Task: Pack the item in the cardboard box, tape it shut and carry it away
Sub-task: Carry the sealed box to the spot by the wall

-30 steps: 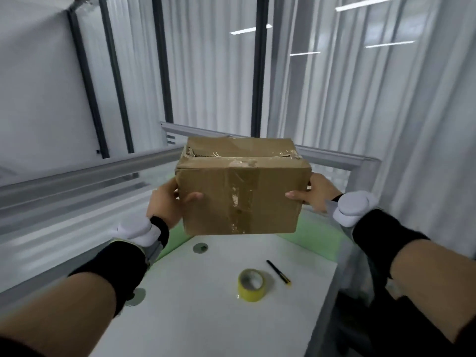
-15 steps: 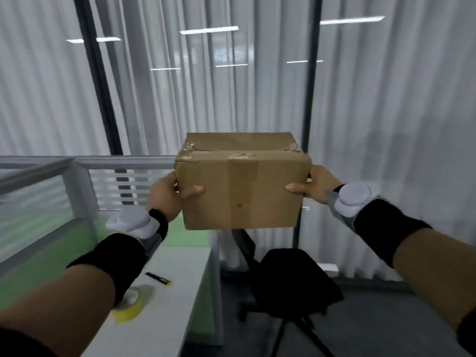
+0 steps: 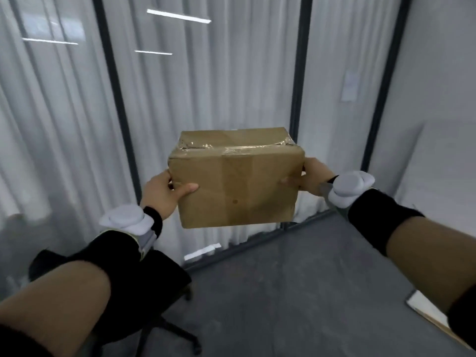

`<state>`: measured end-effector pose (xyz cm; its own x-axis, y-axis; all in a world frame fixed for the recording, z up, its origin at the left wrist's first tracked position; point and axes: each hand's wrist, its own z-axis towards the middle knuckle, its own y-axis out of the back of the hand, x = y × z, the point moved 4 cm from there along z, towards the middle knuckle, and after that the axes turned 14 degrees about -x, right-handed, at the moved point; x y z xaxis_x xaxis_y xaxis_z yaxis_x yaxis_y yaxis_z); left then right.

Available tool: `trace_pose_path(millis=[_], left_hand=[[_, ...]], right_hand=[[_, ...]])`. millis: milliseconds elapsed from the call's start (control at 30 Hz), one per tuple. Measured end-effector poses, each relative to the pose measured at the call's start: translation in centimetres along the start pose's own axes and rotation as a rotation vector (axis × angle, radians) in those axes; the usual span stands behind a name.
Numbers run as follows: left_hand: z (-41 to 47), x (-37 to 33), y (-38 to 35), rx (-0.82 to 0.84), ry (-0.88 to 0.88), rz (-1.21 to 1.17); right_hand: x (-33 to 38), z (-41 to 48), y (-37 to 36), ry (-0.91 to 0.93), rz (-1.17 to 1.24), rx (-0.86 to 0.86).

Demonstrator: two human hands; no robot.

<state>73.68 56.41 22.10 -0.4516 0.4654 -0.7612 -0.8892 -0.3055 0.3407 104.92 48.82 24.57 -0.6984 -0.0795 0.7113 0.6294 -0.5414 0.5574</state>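
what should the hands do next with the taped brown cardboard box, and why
Probably carry the brown cardboard box forward over the grey floor, passing right of the black office chair. Clear tape already seals its top seam, and the left hand and right hand grip its two ends in mid-air, so only the carrying away seems left.

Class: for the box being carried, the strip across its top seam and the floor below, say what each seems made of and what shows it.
Box: brown cardboard, matt, with a soft crease down the front face. Strip: likely clear plastic packing tape, glossy and wrinkled, catching light. Floor: grey and dull; perhaps carpet or concrete, the blur leaves it open.
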Motion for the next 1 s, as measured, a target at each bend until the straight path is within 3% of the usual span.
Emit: trace_pose_path(millis=[333, 733, 1000], left_hand=[[3.5, -6.9, -22.4, 0.236, -0.133, -0.077], [10.5, -13.1, -45.7, 0.515, -0.232, -0.334], [11.3, -14.9, -58.6, 0.629, -0.237, -0.387]], right_hand=[[-15.0, 3.2, 12.2, -0.202, -0.139, -0.225], [-24.3, 11.0, 22.1, -0.435, -0.296, -0.506], [-33.5, 15.1, 25.9, -0.571, -0.317, -0.542]])
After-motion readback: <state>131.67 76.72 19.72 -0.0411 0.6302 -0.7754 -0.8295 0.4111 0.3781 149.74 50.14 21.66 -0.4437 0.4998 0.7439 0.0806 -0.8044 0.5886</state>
